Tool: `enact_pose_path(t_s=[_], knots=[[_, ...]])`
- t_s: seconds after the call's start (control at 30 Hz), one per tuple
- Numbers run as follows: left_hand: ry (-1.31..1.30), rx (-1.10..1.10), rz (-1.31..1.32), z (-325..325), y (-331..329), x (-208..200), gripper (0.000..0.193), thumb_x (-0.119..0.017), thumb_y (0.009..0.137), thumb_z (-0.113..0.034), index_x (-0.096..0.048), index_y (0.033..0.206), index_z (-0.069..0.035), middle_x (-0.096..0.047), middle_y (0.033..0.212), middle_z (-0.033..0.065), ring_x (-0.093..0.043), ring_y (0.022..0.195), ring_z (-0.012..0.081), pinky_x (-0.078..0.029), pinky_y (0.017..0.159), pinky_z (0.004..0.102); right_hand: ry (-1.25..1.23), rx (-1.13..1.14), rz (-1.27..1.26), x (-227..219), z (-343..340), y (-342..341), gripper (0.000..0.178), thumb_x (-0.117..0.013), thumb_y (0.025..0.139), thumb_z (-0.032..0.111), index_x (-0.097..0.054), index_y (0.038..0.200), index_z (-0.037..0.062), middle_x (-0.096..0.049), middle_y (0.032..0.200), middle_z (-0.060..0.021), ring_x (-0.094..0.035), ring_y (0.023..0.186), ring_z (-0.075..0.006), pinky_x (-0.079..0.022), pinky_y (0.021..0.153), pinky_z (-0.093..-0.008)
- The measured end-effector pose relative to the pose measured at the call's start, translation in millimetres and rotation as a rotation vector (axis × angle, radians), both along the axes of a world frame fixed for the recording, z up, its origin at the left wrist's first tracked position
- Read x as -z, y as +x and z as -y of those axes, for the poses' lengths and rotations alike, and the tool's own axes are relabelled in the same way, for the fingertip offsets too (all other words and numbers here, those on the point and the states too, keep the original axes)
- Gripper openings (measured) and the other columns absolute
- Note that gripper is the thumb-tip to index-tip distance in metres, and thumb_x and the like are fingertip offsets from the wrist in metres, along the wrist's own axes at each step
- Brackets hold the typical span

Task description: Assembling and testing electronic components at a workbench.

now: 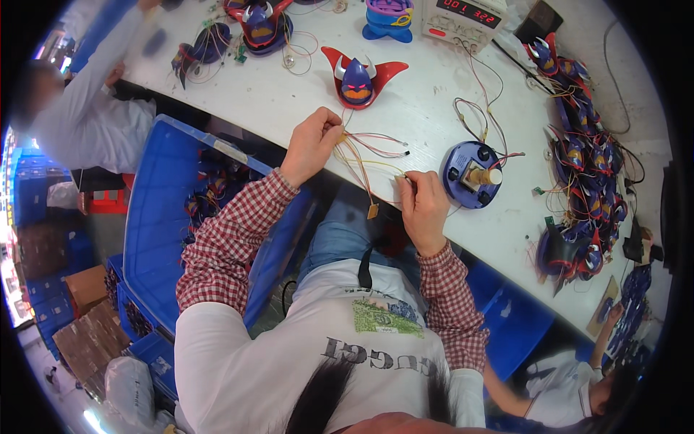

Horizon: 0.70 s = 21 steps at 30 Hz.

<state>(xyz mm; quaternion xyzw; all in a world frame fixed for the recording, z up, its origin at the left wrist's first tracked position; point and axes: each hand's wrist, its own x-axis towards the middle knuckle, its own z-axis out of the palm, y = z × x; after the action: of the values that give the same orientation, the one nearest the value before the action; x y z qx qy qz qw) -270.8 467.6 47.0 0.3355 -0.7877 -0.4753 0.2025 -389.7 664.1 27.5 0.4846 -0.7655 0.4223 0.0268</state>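
Observation:
My left hand (312,143) pinches one end of a bundle of thin red and yellow wires (365,155) at the edge of the white table (289,94). My right hand (423,206) grips the other end of the same wires; a small brown circuit board (373,211) dangles below them. Just beyond my hands stands a purple horned toy head with red wings (358,78). To the right of my right hand lies a round blue base with a small cylinder (473,173) on it, wired by red and yellow leads.
A row of several purple-and-red toy parts (585,159) with wires lines the table's right side. A bench power supply (463,18) stands at the back. A blue crate (166,217) sits to my left. Other people work at the upper left (87,123) and lower right (578,390).

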Motion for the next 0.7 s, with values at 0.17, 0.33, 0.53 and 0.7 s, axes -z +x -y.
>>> enact_pose_path(t_s=[0.17, 0.33, 0.53, 0.7], knots=[[-0.273, -0.014, -0.039, -13, 3, -5, 0.011, -0.058, 0.085, -0.006, -0.057, 0.094, 0.001, -0.055, 0.08, 0.006, -0.047, 0.066, 0.0123, -0.041, 0.061, 0.0226, -0.002, 0.011, 0.001, 2, -1, 0, 0.012, -0.065, 0.082, 0.004, -0.058, 0.091, -0.0004, -0.054, 0.078, -0.0082, -0.049, 0.062, -0.0191, -0.041, 0.056, -0.0281], [-0.279, 0.054, -0.041, -67, 43, -12, 0.016, -0.061, 0.084, -0.009, -0.058, 0.096, 0.001, -0.053, 0.081, 0.0074, -0.045, 0.06, 0.0137, -0.041, 0.057, 0.0247, 0.0, 0.019, 0.007, 4, -3, 0, 0.013, -0.066, 0.081, 0.006, -0.059, 0.091, 0.001, -0.054, 0.079, -0.0075, -0.05, 0.062, -0.0194, -0.041, 0.056, -0.0285], [1.141, -0.128, -0.116, -128, 46, 19, 0.03, -0.051, 0.096, -0.025, -0.056, 0.109, 0.001, -0.061, 0.093, 0.0107, -0.057, 0.072, 0.0147, -0.047, 0.061, 0.0229, -0.002, 0.008, 0.024, 2, -3, 1, 0.013, -0.066, 0.081, 0.008, -0.059, 0.091, 0.003, -0.054, 0.081, -0.0068, -0.05, 0.062, -0.02, -0.042, 0.056, -0.0291], [1.139, -0.117, -0.308, -137, 37, 33, 0.026, -0.056, 0.093, -0.021, -0.056, 0.107, 0.001, -0.061, 0.091, 0.0097, -0.058, 0.073, 0.0137, -0.046, 0.061, 0.022, -0.02, 0.014, -0.006, 4, -4, 0, 0.014, -0.066, 0.081, 0.006, -0.06, 0.092, 0.0016, -0.055, 0.081, -0.0072, -0.05, 0.061, -0.0191, -0.041, 0.054, -0.0284]])
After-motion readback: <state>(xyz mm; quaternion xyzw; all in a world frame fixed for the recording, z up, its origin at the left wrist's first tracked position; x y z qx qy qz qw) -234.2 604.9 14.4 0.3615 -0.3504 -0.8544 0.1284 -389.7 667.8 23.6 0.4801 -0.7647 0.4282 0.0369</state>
